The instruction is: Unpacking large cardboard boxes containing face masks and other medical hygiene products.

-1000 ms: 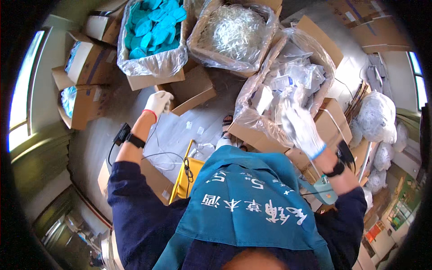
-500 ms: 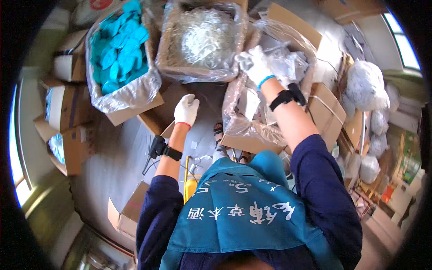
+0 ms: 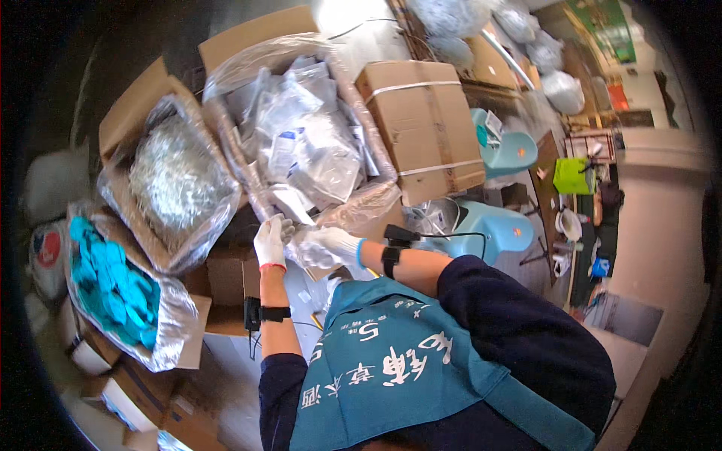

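Both hands wear white gloves and meet close together at the near edge of a carton lined with clear plastic (image 3: pixel 376 192). My left hand (image 3: pixel 272 240), with a red cuff, has its fingers curled; what they hold, if anything, is hidden. Just right of it, my right hand (image 3: pixel 331 245), with a blue cuff, points left, its fingers smeared by motion against shiny clear plastic. Inside the carton lies a pile of flat clear packets (image 3: pixel 320 161), some with white and blue print. A white packet or slip (image 3: pixel 289 201) rests by the near liner edge, just beyond my hands.
To the left, a lined carton holds whitish clear stringy material (image 3: pixel 177 177); another holds turquoise round pieces (image 3: pixel 113 282). A strapped closed carton (image 3: pixel 425 128) stands at right, beside light-blue plastic stools (image 3: pixel 481 229). Cords run near my wrists. Stuffed clear bags (image 3: pixel 560 92) sit at far right.
My view has swung right, so the cartons appear further left. My right hand has come back from over the packet carton to its near edge, beside my left hand.
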Demonstrator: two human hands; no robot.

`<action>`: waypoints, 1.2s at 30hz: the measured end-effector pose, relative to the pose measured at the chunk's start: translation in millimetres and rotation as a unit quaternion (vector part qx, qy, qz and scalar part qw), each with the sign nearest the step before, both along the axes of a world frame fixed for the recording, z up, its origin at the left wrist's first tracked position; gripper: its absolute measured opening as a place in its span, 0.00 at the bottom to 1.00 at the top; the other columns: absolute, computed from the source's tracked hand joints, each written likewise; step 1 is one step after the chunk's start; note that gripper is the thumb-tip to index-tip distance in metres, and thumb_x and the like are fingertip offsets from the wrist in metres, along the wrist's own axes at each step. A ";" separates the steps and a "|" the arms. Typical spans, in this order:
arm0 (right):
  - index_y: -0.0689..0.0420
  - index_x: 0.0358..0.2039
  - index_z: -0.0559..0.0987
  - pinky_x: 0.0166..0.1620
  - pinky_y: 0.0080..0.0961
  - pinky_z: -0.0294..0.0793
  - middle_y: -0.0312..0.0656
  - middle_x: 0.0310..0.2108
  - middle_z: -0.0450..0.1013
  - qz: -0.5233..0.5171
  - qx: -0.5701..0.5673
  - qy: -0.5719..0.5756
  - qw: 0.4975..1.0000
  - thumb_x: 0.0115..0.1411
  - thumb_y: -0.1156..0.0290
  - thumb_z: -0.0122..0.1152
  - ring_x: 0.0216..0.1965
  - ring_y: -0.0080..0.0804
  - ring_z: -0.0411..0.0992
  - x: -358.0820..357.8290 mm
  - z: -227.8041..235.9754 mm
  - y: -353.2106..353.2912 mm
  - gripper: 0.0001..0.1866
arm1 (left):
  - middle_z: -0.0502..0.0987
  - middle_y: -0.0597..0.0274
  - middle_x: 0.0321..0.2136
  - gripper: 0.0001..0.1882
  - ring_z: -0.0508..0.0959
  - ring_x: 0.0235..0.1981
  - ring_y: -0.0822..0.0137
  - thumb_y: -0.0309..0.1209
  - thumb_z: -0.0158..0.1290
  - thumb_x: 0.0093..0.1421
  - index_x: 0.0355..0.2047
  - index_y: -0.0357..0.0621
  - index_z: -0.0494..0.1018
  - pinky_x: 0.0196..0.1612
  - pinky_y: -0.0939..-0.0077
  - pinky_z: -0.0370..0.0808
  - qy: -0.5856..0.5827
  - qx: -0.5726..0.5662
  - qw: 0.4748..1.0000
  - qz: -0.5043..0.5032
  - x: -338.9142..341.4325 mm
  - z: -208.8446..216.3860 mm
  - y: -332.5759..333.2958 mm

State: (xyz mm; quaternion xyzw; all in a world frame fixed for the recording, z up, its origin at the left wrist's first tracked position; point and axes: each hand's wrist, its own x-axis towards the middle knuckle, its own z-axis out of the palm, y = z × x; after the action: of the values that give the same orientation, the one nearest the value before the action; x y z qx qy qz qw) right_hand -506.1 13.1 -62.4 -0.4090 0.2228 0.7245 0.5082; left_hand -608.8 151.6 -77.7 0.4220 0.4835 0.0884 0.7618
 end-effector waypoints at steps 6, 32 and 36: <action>0.54 0.24 0.74 0.21 0.30 0.68 0.36 0.18 0.68 0.051 -0.039 -0.175 0.982 0.60 0.64 0.55 0.18 0.31 0.68 94.7 -107.8 -204.9 0.10 | 0.80 0.57 0.32 0.15 0.79 0.31 0.71 0.34 0.50 0.62 0.41 0.34 0.75 0.35 0.79 0.75 0.031 0.128 0.982 -0.133 69.5 -17.0 -41.8; 0.59 0.51 0.73 0.55 0.39 0.67 0.53 0.49 0.73 -0.067 -0.570 -0.471 0.670 0.46 0.51 0.65 0.52 0.48 0.70 666.4 -267.1 -506.5 0.35 | 0.52 0.42 0.65 0.62 0.56 0.64 0.45 0.38 0.74 0.27 0.64 0.46 0.55 0.65 0.58 0.57 0.336 0.573 0.591 -0.458 464.9 -60.3 -290.0; 0.62 0.53 0.68 0.56 0.40 0.67 0.56 0.51 0.70 -0.094 -0.594 -0.476 0.642 0.41 0.52 0.71 0.53 0.50 0.69 715.3 -310.9 -518.7 0.42 | 0.51 0.42 0.65 0.63 0.55 0.64 0.45 0.34 0.74 0.23 0.64 0.45 0.55 0.65 0.57 0.55 0.353 0.565 0.597 -0.448 473.2 -64.4 -295.6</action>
State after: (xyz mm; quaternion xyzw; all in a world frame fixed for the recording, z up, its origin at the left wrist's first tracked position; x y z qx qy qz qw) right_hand 209.2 -505.6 -373.2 -0.8881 0.3703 0.0901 0.2571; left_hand -135.6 -144.0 -142.0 0.9297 0.3183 -0.1646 0.0852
